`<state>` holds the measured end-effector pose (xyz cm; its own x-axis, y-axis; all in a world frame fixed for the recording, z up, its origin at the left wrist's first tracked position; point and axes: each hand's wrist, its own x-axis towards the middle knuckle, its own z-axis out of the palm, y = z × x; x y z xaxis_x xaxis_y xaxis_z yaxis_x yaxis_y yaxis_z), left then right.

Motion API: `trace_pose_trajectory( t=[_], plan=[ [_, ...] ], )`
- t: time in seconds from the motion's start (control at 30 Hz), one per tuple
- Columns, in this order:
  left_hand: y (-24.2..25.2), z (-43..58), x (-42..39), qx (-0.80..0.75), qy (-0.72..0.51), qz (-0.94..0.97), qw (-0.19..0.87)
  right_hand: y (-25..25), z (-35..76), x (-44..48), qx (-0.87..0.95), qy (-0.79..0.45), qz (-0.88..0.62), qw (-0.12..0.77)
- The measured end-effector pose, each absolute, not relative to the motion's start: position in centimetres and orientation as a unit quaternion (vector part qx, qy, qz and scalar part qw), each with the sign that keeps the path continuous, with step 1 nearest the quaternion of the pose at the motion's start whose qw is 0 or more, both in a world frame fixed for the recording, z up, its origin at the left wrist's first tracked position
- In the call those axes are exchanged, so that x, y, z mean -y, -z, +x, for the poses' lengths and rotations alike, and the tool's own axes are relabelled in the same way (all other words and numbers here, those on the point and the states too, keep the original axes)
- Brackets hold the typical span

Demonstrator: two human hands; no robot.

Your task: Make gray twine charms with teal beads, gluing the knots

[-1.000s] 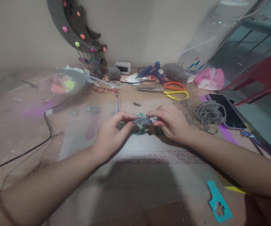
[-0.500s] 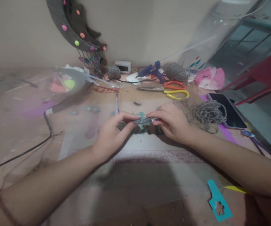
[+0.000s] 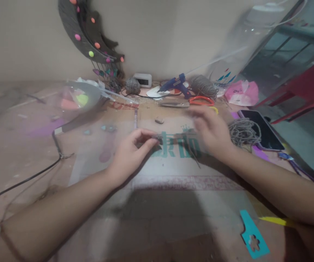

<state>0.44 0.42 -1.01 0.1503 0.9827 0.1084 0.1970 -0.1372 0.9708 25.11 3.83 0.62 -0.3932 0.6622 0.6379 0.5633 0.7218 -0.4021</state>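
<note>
My left hand rests on the table near the middle, thumb and fingers pinched on a small grey-teal craft piece wound with grey string. My right hand is raised a little to the right of it and smeared by motion, so its fingers are unclear. A thin grey string trails from the piece toward that hand. Teal printed characters on the table sheet show between the hands.
Behind lie orange and yellow scissors, a blue glue gun, grey yarn balls, a loose grey cord pile and a phone. A clear bowl sits left, a black cable runs across, a teal cutout lies near right.
My right hand has let go of the small piece and moved up and to the right. My left hand has stayed pinched on it in the same spot.
</note>
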Motion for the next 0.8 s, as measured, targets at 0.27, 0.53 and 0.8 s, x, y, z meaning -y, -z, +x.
trace_pose_trajectory(
  t=[0.27, 0.53, 0.8],
  plan=[
    [1.2, 0.3, -1.5, -0.51, -0.442, 0.575, 0.463, -0.3, 23.4, -1.7, 0.913, 0.057, -0.272, 0.299],
    [1.5, 0.1, -1.3, -0.49, -0.306, 0.77, 0.271, 0.5, 23.7, -2.2, 0.906, 0.065, -0.266, 0.323],
    [-0.1, -0.1, -0.4, -0.48, -0.394, 0.731, 0.282, 0.6, 23.9, -2.8, 0.903, 0.122, -0.268, 0.312]
  ],
)
